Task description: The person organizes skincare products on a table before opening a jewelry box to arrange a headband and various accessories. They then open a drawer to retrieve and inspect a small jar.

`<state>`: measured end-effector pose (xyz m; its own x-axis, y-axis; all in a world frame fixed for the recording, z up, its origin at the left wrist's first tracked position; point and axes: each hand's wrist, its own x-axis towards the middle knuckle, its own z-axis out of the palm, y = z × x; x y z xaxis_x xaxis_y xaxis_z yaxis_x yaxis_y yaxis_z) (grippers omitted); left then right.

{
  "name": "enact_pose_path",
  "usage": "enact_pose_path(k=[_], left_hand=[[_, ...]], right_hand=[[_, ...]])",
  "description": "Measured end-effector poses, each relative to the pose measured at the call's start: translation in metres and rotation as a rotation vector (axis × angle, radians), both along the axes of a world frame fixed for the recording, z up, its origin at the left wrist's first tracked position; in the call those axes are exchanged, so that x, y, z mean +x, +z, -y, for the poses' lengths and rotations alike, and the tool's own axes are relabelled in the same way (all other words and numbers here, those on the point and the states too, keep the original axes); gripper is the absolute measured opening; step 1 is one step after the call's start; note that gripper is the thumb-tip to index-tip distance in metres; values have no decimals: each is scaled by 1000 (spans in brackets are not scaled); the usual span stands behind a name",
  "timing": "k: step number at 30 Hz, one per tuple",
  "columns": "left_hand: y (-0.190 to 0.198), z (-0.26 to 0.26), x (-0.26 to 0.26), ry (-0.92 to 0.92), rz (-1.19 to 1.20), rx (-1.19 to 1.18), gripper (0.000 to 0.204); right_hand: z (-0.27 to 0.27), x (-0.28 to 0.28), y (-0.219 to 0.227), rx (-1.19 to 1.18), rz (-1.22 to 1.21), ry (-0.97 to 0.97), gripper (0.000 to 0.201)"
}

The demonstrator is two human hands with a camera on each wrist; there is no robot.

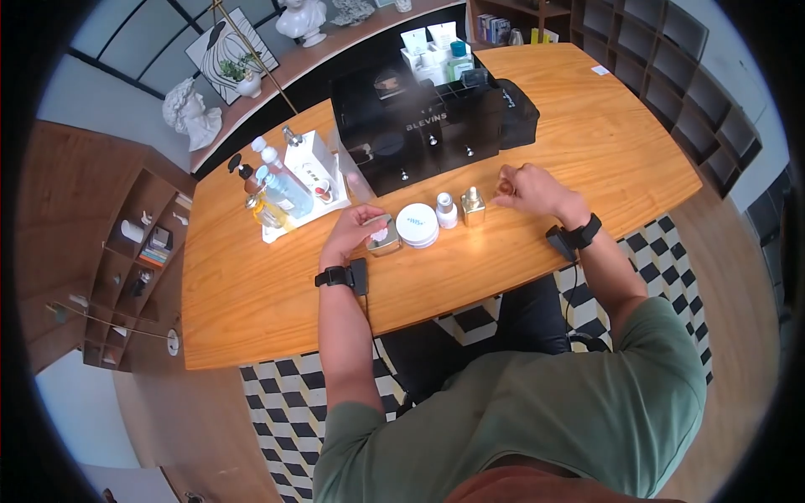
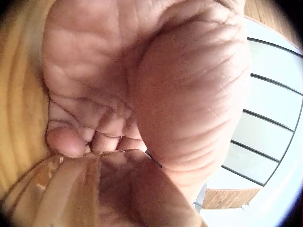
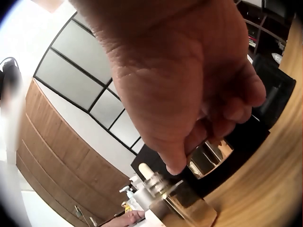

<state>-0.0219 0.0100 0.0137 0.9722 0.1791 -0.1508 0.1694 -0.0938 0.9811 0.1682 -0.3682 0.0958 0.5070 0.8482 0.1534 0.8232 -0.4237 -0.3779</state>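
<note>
**A:** What does the left hand (image 1: 356, 230) have?

**B:** Its grip is curled round a small jar (image 1: 384, 237). The jar sits on the desk (image 1: 251, 293), near the middle, a bit to the left.

**A:** What is next to the jar?

**B:** A round white tin (image 1: 418, 225) is just beside it. Then comes a little white bottle (image 1: 446, 210), then a gold bottle (image 1: 473, 206). They make a row in front of the black box (image 1: 419, 126).

**A:** And the right hand (image 1: 528, 189)?

**B:** It is at the right end of the row, just beside the gold bottle. Its fingers (image 3: 236, 104) are curled in, and they pinch a small shiny gold cap (image 3: 208, 158). The gold bottle stands open below, with its thin white top (image 3: 147, 172) showing.

**A:** What else is on the desk?

**B:** A white tray (image 1: 285, 226) with tall bottles (image 1: 281, 189) stands by the left edge. A black bag (image 1: 516, 113) sits to the right of the black box.
</note>
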Motion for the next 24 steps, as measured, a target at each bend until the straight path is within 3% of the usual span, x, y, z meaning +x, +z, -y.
enact_pose_path(k=[11, 15, 19, 21, 22, 24], left_hand=[[4, 4, -1, 10, 20, -7, 27], [7, 6, -3, 19, 30, -24, 31], [18, 12, -6, 39, 8, 15, 27], [14, 12, -6, 58, -1, 21, 28], [13, 10, -5, 35, -8, 63, 27], [16, 10, -7, 38, -11, 106, 27]], right_hand=[[-7, -9, -16, -80, -24, 95, 34], [-5, -16, -3, -234, -18, 73, 40], [-1, -7, 20, -185, 55, -14, 47], [-6, 0, 56, 177, 107, -39, 50], [-12, -1, 74, 176, 112, -20, 50], [-35, -8, 109, 411, 118, -27, 51]])
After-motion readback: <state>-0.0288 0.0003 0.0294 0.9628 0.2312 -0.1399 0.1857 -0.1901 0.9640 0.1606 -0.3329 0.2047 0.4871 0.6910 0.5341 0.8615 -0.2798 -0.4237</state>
